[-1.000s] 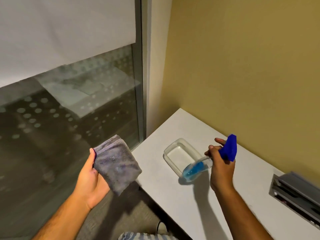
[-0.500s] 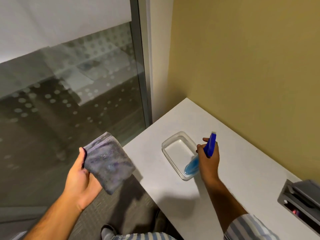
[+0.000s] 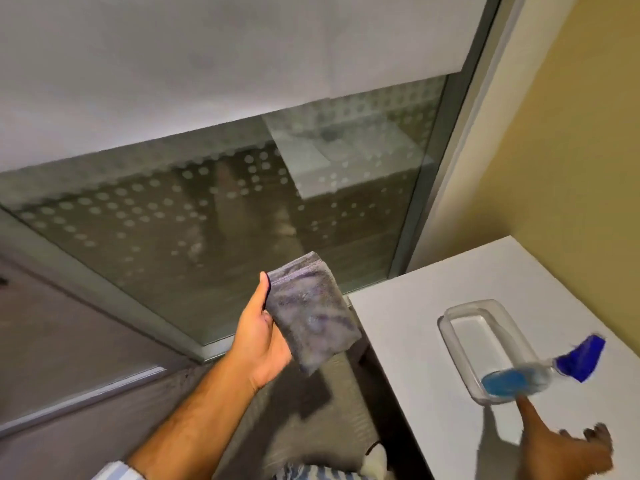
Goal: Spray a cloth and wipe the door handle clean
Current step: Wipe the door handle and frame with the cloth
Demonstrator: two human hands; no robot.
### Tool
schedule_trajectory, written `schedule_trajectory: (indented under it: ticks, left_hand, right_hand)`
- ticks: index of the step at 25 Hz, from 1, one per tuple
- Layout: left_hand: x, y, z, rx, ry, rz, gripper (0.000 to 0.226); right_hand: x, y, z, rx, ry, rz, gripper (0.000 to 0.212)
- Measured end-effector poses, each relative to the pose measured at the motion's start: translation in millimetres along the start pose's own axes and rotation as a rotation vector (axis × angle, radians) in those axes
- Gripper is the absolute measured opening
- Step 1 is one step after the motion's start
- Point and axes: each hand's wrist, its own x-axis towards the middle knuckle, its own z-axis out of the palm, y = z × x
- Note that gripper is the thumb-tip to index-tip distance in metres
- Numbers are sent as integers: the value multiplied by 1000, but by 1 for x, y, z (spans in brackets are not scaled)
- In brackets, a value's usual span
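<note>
The left hand (image 3: 261, 344) holds a folded grey microfibre cloth (image 3: 310, 311) up in front of the frosted, dot-patterned glass panel (image 3: 214, 209). Its thumb lies along the cloth's left edge while the fingers (image 3: 277, 355) are curled behind and under the fabric, closed on it, so the cloth stands out to the right of the palm with its broad face turned toward the camera. A faint damp-looking patch shows near the middle of that face.

The right hand (image 3: 561, 448) is low at the bottom right corner, above the white bench (image 3: 415, 341), its fingers (image 3: 526, 410) spread and loose with nothing in them. One fingertip reaches up toward the base of a clear plastic spray bottle with blue liquid and a blue trigger head (image 3: 540, 374); blur makes it impossible to tell whether it touches. The bottle lies tilted just beyond those fingers, its base over the near end of a clear rectangular plastic tray (image 3: 460, 337) that sits on the bench, and its blue head pointing away to the right of the tray. The bottle is motion-blurred.

The cloth is well to the left of the bottle and tray, off the bench's edge, above grey carpeted floor (image 3: 304, 403). A yellow wall (image 3: 571, 168) rises behind the bench. No door handle is in view.
</note>
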Motion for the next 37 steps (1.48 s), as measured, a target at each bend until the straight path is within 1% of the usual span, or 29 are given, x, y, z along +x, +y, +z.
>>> schedule_trajectory:
  ticks: [1,2,3,4,5,6,7,8,9,10,11,13,15,16,19,22,23,24,25,26,27,28,30,31,33,35,37]
  left_hand:
    - [-14,10,-15,-11,-8,22,78]
    - [-29,22,-32,-13,4,33,78]
    - [-46,35,-49,-29,11,42,78]
    - [-59,45,-60,-42,23,46,78]
    - [-78,59,-81,-46,46,76,77]
    - [-100,74,-101,-27,45,100,76]
    - [-104,74,-98,-4,28,77,75]
    - [-115,79,-105,10,28,48,75]
    - [-133,89,-122,27,38,54,75]
    - [-152,104,-144,34,30,69,76]
    - [-171,121,-164,29,24,98,77]
    - [-203,151,-196,14,55,157,78]
    - [-221,171,-221,48,113,208,78]
    - [-230,182,-236,56,140,237,78]
    - [-250,206,-271,76,247,307,79]
    - [-259,226,-298,112,386,406,80]
    - [-260,234,-305,127,416,443,80]
    - [-260,245,-315,146,440,479,78]
    - [-259,258,-325,169,468,506,76]
    - [-258,272,-333,194,497,528,73]
    - [-256,286,-344,241,527,557,67]
    - [-255,303,-353,306,571,613,53]
    - [-253,336,-375,504,738,784,20]
    - [-255,353,-386,634,826,885,19]
    - [-261,392,-403,913,942,1067,35]
    - [-268,439,-410,1142,1044,1149,53]
    - [-272,487,-409,1304,1101,1218,62]
  right_hand:
    - [-31,9,0,-49,-25,27,107]
    - [-69,16,6,-48,-73,20,93]
    - [-107,23,17,3,-165,5,73]
    - [-146,22,25,42,-338,-29,50]
    - [-199,20,38,90,-577,-50,29]
    - [-251,15,53,113,-834,-51,16]
    - [-270,4,62,105,-1042,-24,21]
    - [-298,-3,72,105,-1244,-2,35]
    - [-336,-6,81,140,-1447,44,49]
    - [-379,-8,91,173,-1608,93,56]
    - [-417,-11,100,199,-1714,157,59]
    - [-476,-12,111,198,-1857,223,69]
    - [-514,-9,123,174,-1990,264,82]
    - [-532,-6,129,152,-2055,283,83]
    - [-584,-6,146,96,-2142,377,81]
    - [-632,-7,173,51,-2130,502,81]
    - [-646,-9,182,48,-2121,532,76]
    - [-661,-9,194,50,-2114,545,65]
    - [-675,-12,204,61,-2109,541,53]
    - [-688,-16,216,76,-2101,527,48]
    - [-699,-19,227,93,-2085,512,47]
    - [-708,-22,239,113,-2052,494,47]
    - [-723,-26,263,170,-1956,459,46]
    - [-728,-27,275,203,-1909,412,47]
    - [-736,-29,300,253,-1818,213,45]
    - [-744,-30,321,264,-1720,-37,31]
    - [-754,-32,338,271,-1632,-256,27]
